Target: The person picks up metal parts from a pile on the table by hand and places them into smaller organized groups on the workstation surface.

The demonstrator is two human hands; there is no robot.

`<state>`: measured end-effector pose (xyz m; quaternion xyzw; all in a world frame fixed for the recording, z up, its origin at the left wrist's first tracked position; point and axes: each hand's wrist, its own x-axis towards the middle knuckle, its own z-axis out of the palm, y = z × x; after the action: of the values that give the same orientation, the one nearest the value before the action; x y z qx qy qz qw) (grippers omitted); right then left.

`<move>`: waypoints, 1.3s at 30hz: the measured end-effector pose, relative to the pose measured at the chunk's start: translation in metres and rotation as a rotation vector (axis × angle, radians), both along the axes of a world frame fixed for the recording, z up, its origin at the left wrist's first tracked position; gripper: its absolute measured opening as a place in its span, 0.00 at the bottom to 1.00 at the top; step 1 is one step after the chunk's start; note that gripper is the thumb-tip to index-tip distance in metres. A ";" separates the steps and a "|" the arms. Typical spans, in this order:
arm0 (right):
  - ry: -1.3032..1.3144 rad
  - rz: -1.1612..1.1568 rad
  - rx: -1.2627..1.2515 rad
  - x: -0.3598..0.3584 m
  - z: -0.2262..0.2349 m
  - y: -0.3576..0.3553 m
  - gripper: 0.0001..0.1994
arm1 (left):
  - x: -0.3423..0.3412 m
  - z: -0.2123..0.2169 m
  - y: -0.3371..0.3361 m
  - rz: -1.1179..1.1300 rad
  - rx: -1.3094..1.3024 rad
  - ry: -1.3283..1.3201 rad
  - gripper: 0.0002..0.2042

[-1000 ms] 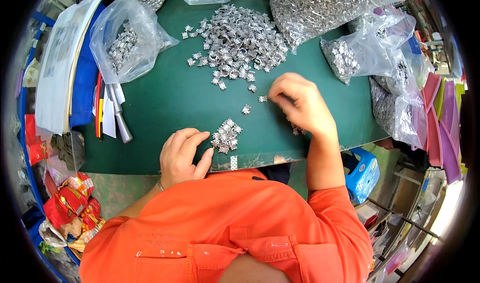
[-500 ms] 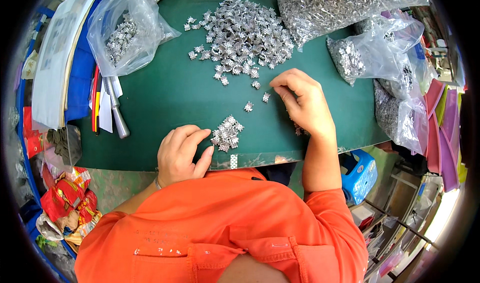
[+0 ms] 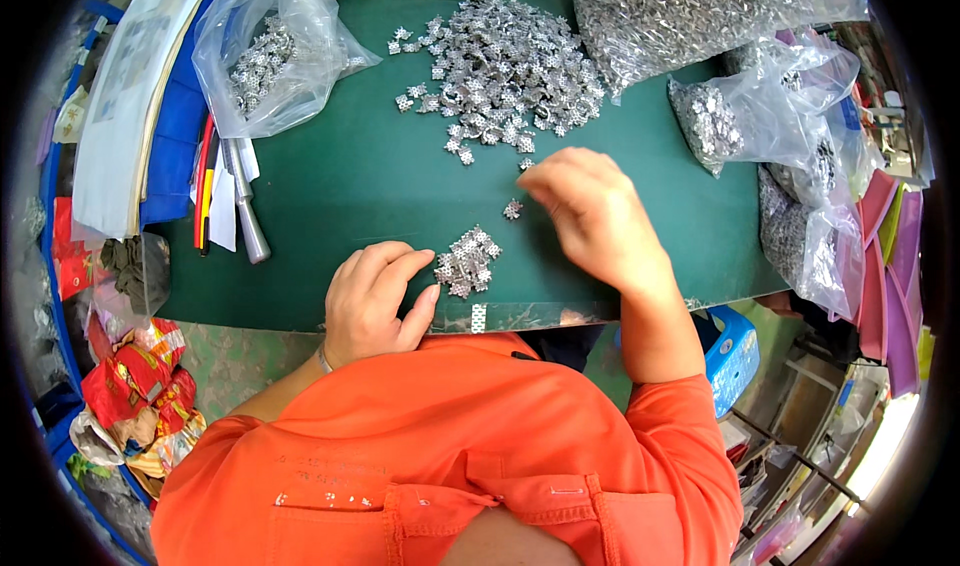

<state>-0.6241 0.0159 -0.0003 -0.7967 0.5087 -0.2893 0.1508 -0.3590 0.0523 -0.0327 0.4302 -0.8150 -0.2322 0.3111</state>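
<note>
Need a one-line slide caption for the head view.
Left hand rests beside a small cluster of metal pieces; right hand hovers near the large pile on green mat.

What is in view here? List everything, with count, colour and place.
big pile of metal pieces: one, silver, far centre of the mat
small pile: one, silver, near edge, beside the left hand
single piece: one, silver, under the right hand
green mat: one, covers the table
clear bags of pieces: several, left, top and right
pens and tools: a few, left edge
left hand: resting, loosely curled
right hand: raised, fingers curled
</note>
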 end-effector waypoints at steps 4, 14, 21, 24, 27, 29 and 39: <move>0.003 -0.040 0.003 -0.003 -0.004 -0.001 0.05 | -0.001 -0.002 0.001 0.025 -0.002 0.003 0.16; -0.038 0.175 0.032 0.022 0.003 0.014 0.07 | -0.001 0.000 0.001 0.009 0.013 -0.010 0.17; 0.163 -0.034 -0.024 0.006 0.002 -0.019 0.06 | -0.001 0.000 -0.001 0.015 0.026 0.010 0.16; 0.166 0.065 -0.015 0.000 -0.010 -0.020 0.02 | -0.001 0.002 0.001 0.034 0.062 0.011 0.16; 0.011 0.144 0.084 -0.002 -0.006 -0.020 0.02 | -0.002 0.002 0.001 0.033 0.075 0.014 0.16; -0.109 0.072 0.091 -0.006 -0.004 -0.022 0.04 | -0.002 0.001 0.002 0.035 0.078 0.016 0.16; 0.034 0.079 0.133 -0.004 -0.008 -0.021 0.04 | 0.000 -0.001 -0.002 0.000 0.032 0.009 0.16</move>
<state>-0.6279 -0.0048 -0.0086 -0.8092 0.4974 -0.2352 0.2060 -0.3592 0.0508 -0.0340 0.4340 -0.8098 -0.2473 0.3077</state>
